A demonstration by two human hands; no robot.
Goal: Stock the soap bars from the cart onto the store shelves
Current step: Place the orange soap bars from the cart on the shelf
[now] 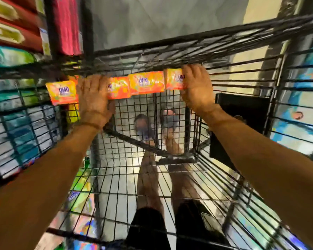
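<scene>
Black wire rack (170,186) fills most of the view: a grid floor low down, mesh walls left and right, and a heavier wire tier across the top edge. Heavy motion blur throughout.

Left edge, behind the mesh: store shelves with red packs (11,24) top corner, a pink pack (67,24) beside them, and teal-green packs (9,56) below. More blurred blue and green packs sit lower left. The right edge has blurred blue packaging behind the bars. A black panel (242,114) is on the right wall of the rack, behind the right forearm.

The person's bare legs (148,177) and sandalled feet (143,127) show through the grid floor, with black shorts (148,228) at the bottom edge. Both forearms come in from the bottom corners and cross over the mesh.

The soap bars (146,83) are orange-yellow wrapped packs with a white and purple logo, the print too blurred to read. They stand side by side in a row, touching, just under the upper tier's front edge, across the middle of the rack. At least four faces are visible, and the row tilts up toward the right.

The left hand (94,98) is clamped on the row near its left end, fingers curled over the top and thumb low, hiding one bar. One bar sticks out past it. The right hand (197,87) grips the right end bar, fingers curled over its top edge and covering its right half.

A yellow pack (73,112) sits just below the row's left end, behind the mesh.
</scene>
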